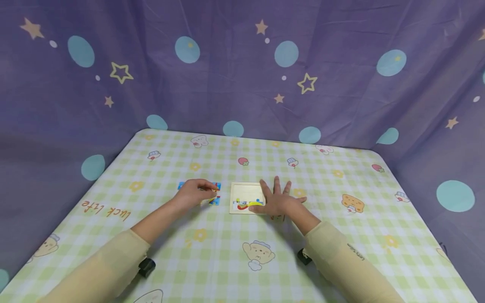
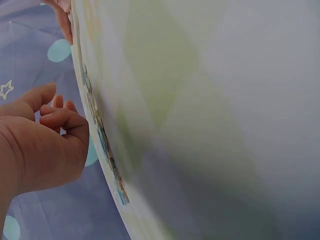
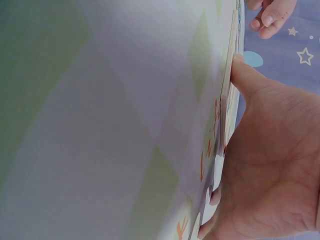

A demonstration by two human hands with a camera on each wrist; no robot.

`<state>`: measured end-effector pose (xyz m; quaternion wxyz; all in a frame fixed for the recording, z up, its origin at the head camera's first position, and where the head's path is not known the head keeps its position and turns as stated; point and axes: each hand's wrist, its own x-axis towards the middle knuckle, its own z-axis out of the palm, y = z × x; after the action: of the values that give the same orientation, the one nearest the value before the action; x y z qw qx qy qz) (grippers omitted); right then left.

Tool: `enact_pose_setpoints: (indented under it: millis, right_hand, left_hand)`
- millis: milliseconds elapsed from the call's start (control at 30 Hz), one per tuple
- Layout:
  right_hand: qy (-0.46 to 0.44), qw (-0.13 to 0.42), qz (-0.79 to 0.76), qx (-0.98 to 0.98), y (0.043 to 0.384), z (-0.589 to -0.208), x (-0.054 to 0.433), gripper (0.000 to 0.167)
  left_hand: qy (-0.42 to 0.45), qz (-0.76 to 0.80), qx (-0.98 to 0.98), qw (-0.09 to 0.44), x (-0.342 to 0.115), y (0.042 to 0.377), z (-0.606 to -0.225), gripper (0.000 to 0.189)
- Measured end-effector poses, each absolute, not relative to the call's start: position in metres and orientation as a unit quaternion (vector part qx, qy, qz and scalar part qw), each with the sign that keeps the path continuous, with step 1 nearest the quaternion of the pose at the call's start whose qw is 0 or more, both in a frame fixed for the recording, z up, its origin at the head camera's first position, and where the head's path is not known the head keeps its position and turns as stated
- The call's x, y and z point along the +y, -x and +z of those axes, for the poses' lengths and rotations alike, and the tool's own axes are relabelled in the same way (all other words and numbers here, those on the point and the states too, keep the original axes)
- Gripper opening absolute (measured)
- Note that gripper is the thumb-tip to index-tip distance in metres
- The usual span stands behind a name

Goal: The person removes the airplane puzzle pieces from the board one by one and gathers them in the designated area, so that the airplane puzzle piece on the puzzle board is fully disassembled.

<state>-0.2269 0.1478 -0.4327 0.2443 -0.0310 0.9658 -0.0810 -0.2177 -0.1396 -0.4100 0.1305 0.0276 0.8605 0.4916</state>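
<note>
My left hand (image 1: 195,192) hovers over a group of blue, red and yellow jigsaw puzzle pieces (image 1: 214,202) that lie flat on the table. In the left wrist view its fingers are loosely bent above the thin row of pieces (image 2: 102,137), with no piece visible between thumb and fingers. To the right lies a shallow wooden puzzle tray (image 1: 231,198), with colourful pieces (image 1: 241,205) along its near side. My right hand (image 1: 278,203) is spread across the tray's right side, its thumb over the near pieces. That hand hides the tray's right edge.
A green-and-white checked cloth (image 1: 257,235) with cartoon prints covers the table. Behind it hangs a purple curtain (image 1: 235,84) with stars and blue dots. A dark wrist device (image 1: 146,267) shows under the left sleeve, and another dark device (image 1: 304,256) under the right.
</note>
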Motion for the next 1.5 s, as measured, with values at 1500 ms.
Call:
enact_pose_setpoints:
  millis: [1500]
  right_hand:
    - [0.024,0.267,-0.08,0.96,0.229,-0.431,0.147,0.115]
  left_hand:
    - [-0.091,0.495,0.847,0.173,-0.082,0.222,-0.413,0.026]
